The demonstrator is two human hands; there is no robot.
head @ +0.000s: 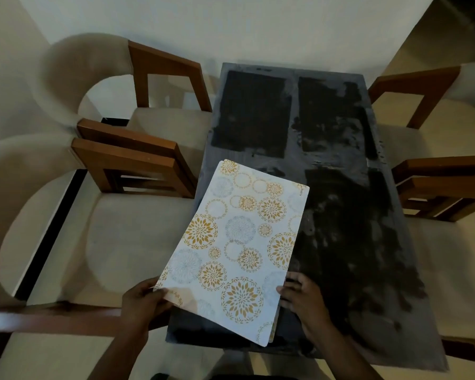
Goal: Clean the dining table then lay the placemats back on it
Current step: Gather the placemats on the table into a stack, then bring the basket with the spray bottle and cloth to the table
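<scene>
Evidently early: we grip placemat stack (239, 242) at near-left table (368, 242) corner, left hand (146, 300) pinching its edge, right hand (299, 294) fingers clasping opposite edge. Dust remains; wiping, relaying left.

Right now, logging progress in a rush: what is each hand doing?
Left hand: closed on the near left edge of the white flower-patterned placemat stack.
Right hand: fingers spread, touching the stack's right edge over the dusty dark tabletop; grip unclear.
</scene>
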